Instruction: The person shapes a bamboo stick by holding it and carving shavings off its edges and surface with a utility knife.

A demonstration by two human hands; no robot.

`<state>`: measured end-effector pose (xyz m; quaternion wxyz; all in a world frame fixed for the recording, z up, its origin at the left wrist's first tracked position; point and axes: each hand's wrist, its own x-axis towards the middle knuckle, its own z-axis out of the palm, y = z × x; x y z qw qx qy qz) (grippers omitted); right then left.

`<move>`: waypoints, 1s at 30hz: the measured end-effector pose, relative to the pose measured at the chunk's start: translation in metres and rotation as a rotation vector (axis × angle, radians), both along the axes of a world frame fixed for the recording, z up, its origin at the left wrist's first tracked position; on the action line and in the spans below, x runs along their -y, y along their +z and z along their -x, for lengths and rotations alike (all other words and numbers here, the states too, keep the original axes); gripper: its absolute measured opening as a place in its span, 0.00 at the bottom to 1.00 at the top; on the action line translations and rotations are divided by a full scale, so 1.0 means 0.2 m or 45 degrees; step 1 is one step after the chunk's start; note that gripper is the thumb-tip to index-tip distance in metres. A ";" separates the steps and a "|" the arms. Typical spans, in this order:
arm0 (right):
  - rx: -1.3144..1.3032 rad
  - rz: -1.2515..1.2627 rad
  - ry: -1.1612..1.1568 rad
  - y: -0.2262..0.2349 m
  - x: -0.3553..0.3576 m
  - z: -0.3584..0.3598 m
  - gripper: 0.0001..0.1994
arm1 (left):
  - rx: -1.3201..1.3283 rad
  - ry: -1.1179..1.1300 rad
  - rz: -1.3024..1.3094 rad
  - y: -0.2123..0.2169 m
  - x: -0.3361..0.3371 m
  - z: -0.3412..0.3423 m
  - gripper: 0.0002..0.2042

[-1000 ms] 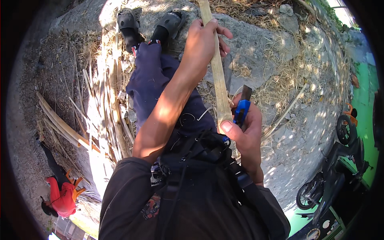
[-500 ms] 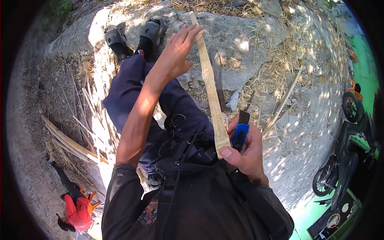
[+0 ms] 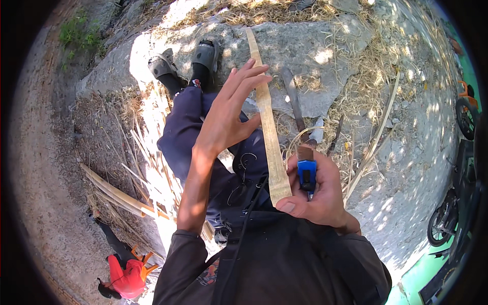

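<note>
A long, pale bamboo strip [image 3: 268, 119] stretches away from me over my lap, narrowing at its far end. Its near end is pinched under the thumb of my right hand [image 3: 325, 195]. The same hand holds a blue utility knife [image 3: 307, 175], its blade exposed and pointing away from me, just right of the strip. My left hand [image 3: 226, 119] has its fingers stretched out and apart, with the fingertips over the strip's far half. Whether they press on it is hard to tell. A thin curled shaving [image 3: 290, 142] shows between strip and knife.
A long-bladed knife [image 3: 292, 94] lies on the stone slab [image 3: 320, 46] beyond the strip. Shavings [image 3: 366, 61] litter the ground. Bamboo pieces [image 3: 119, 193] lie at left, another strip [image 3: 373, 137] at right. A person in red [image 3: 127, 278] sits lower left; a motorcycle [image 3: 447, 213] stands far right.
My left hand has come nearer to me along the strip. The utility knife has turned slightly in my right hand, which still grips the strip's near end. The whole view has shifted.
</note>
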<state>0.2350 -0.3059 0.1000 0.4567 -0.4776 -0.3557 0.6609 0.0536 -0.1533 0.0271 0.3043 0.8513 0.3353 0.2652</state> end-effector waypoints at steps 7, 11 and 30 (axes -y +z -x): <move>0.313 -0.209 0.345 -0.01 -0.04 0.01 0.25 | -0.060 -0.225 -0.025 -0.20 -0.17 -0.04 0.10; 0.457 -0.394 0.462 -0.13 0.03 -0.01 0.20 | 0.276 -0.052 -0.071 -0.28 -0.12 -0.10 0.17; 0.750 -0.714 0.452 -0.20 0.08 0.00 0.11 | 0.677 0.259 -0.245 -0.48 -0.03 -0.20 0.21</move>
